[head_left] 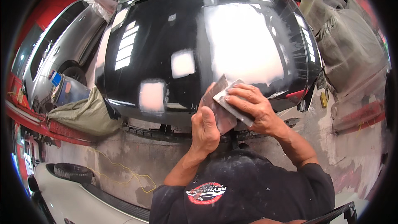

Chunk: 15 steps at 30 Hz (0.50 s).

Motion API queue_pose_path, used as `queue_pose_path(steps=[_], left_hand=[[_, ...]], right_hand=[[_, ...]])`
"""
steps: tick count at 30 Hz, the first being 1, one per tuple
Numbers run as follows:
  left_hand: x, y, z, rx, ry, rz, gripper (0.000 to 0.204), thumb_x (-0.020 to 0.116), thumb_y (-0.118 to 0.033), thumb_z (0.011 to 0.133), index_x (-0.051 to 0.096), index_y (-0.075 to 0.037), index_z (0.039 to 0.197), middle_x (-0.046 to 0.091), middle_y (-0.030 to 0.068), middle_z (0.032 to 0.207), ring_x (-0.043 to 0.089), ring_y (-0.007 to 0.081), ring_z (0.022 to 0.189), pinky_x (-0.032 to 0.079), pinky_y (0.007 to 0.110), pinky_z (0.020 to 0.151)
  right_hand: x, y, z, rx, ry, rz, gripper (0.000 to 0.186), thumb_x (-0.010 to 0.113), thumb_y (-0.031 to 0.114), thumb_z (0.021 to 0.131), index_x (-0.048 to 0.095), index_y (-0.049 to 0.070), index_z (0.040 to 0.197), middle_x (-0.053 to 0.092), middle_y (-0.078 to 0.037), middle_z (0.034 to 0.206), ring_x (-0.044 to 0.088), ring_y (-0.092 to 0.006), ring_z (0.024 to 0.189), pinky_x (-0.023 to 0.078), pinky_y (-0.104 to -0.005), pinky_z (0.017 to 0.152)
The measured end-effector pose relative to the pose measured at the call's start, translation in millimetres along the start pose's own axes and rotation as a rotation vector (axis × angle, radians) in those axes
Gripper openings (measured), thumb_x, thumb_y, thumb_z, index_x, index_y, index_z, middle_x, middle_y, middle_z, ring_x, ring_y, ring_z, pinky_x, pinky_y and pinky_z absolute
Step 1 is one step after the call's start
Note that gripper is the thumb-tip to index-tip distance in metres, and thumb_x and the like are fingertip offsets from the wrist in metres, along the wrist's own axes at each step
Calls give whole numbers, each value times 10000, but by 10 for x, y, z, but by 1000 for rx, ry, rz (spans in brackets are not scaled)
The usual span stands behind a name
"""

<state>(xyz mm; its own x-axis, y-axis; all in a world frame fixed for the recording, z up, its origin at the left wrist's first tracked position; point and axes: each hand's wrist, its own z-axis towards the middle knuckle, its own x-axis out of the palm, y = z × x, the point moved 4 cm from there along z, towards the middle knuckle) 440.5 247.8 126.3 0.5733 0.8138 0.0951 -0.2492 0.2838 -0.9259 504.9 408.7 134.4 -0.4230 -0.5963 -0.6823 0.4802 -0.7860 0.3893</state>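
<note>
Both my hands are together in front of the near edge of a black car hood (143, 64). My left hand (206, 129) has its thumb raised and its fingers behind a thin grey-brown sheet (226, 121), which it supports from beneath. My right hand (253, 107) grips a pale, flat rectangular pad (224, 95) with a grey edge, fingers across its upper face. The pad lies over the sheet, overlapping it. Whether the sheet is sandpaper I cannot tell. On the hood are a large whitish patch (244, 45) and two smaller pinkish patches, one square (183, 64) and one nearer (152, 96).
A silver car (68, 37) stands at the left, beside a cloth-draped bin (89, 114). Plastic-covered things (352, 45) line the right. Behind me is a pale vehicle (78, 195). A yellow cord (124, 174) lies on the concrete floor (112, 157).
</note>
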Motion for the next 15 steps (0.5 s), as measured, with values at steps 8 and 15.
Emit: queue_pose_path(steps=[8,15], left_hand=[[-418,-44,-106,109,-358,163,515,465,-268,1043,438,63,1437,519,181,1417,514,257,1295,409,365,1080],[-677,-167,-177,-49,-635,-454,406,595,-92,959,520,-13,1350,597,131,1298,632,255,1111,517,361,970]], right_hand=[[349,267,-136,-182,379,56,736,795,190,630,606,180,1341,580,-50,1314,515,-292,1231,409,-485,1000],[-162,364,14,-125,-84,73,623,771,100,750,586,124,1345,535,-105,1395,501,-365,1277,429,-511,1044]])
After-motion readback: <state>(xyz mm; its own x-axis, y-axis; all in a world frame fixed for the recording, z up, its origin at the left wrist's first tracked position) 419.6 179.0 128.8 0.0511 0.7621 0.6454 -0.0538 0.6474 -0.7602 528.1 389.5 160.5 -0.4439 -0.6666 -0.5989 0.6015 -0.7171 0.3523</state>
